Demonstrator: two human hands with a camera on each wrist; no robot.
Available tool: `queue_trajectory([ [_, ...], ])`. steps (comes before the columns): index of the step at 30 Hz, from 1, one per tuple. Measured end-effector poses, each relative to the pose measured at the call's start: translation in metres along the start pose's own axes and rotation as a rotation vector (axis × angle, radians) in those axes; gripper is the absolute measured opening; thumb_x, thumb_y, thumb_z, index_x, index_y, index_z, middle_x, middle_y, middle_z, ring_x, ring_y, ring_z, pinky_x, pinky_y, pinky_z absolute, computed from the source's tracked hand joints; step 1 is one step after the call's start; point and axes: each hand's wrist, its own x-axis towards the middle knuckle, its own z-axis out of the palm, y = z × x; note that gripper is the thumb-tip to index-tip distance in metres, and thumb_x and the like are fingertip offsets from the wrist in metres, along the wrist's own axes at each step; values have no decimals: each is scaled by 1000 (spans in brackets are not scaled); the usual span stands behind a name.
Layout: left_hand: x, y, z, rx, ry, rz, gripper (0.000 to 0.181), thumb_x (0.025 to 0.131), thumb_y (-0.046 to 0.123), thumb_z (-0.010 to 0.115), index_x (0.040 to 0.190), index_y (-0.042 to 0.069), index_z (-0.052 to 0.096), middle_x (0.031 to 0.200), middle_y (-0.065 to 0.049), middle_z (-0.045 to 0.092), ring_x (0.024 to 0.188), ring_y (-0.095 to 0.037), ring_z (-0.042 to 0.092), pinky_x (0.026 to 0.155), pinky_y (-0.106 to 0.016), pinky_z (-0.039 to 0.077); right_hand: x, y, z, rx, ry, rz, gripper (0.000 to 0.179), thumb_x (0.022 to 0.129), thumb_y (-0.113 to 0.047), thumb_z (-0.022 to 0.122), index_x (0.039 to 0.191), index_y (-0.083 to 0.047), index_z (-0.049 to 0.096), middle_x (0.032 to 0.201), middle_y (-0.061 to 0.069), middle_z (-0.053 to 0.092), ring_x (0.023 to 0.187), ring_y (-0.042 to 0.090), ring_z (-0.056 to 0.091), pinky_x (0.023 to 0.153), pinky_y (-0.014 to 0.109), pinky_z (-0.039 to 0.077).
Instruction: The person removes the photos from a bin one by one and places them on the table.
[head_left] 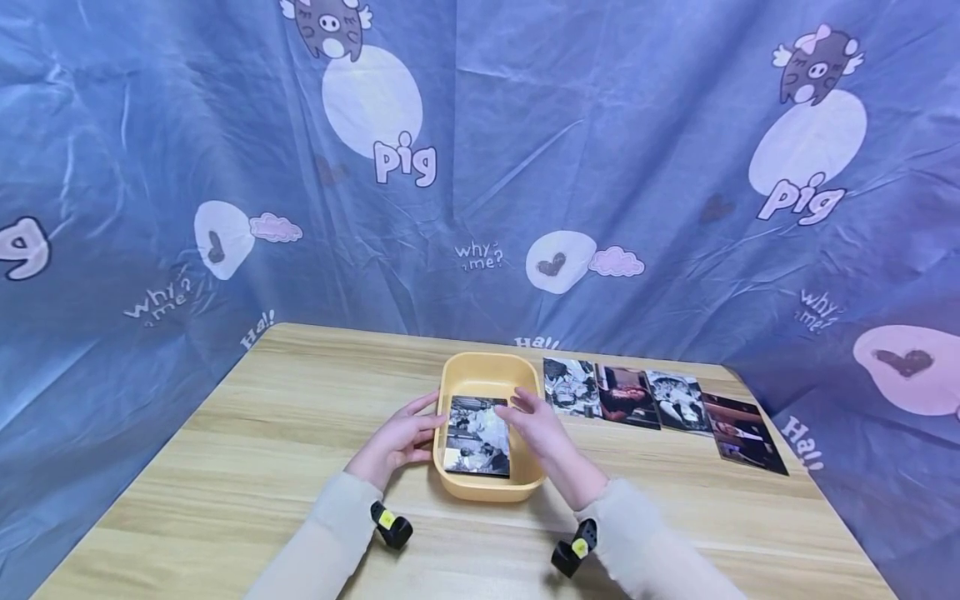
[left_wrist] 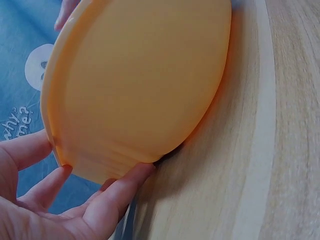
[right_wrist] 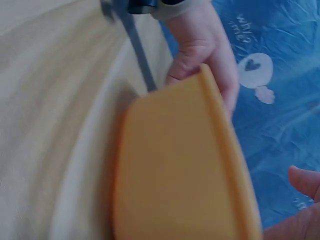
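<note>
A yellow-orange plastic basin (head_left: 491,493) stands on the table, with black-and-white photo cards (head_left: 477,437) lying inside; how many are stacked cannot be told. My left hand (head_left: 400,435) is at the basin's left side. In the left wrist view its fingertips (left_wrist: 142,172) touch the outer wall (left_wrist: 140,85) and the rim. Over the right rim reaches my right hand (head_left: 542,427), fingers spread and slightly bent above the cards' upper right edge. Only part of the right hand (right_wrist: 300,215) shows in the right wrist view, beside the basin's wall (right_wrist: 170,160).
To the right of the basin, several photo cards lie in a slanting row: a black-and-white one (head_left: 572,387), a dark reddish one (head_left: 627,396), another black-and-white one (head_left: 678,402) and a dark one (head_left: 744,433). A blue printed curtain (head_left: 510,208) hangs behind the wooden table (head_left: 247,450).
</note>
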Motion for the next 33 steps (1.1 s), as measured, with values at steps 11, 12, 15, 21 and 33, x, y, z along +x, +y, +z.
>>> queue_trajectory([
  [11, 0, -1, 0, -13, -35, 18, 60, 86, 13, 55, 140, 20, 27, 127, -22, 47, 105, -32, 55, 79, -45, 49, 12, 25, 18, -173, 77, 117, 75, 73, -2, 64, 134, 12, 22, 133, 36, 27, 124, 46, 26, 104, 51, 21],
  [12, 0, -1, -1, -15, -38, 18, 60, 86, 13, 54, 140, 20, 27, 126, -22, 47, 105, -32, 55, 79, -45, 49, 14, 26, 19, -178, 81, 122, 75, 72, -1, 64, 133, 13, 22, 132, 36, 28, 123, 46, 27, 103, 51, 22],
  [15, 0, -2, -1, -13, -37, 17, 59, 87, 13, 53, 140, 20, 27, 126, -22, 47, 105, -32, 55, 79, -45, 49, 18, 30, 20, -184, 88, 139, 73, 71, 4, 61, 132, 16, 23, 132, 35, 29, 124, 45, 27, 103, 50, 24],
  [21, 0, -2, -3, 11, -13, 8, 59, 87, 13, 54, 139, 20, 29, 127, -21, 48, 104, -30, 56, 77, -43, 50, 21, 33, 21, -220, 95, 143, 64, 69, 10, 56, 126, 21, 29, 131, 35, 32, 123, 43, 30, 103, 46, 26],
  [33, 2, -1, -2, 8, 1, -6, 58, 87, 14, 55, 139, 21, 30, 126, -20, 49, 105, -29, 56, 77, -43, 50, 20, 33, 19, -247, 105, 146, 62, 69, 6, 53, 127, 15, 34, 131, 32, 35, 122, 41, 32, 103, 46, 27],
])
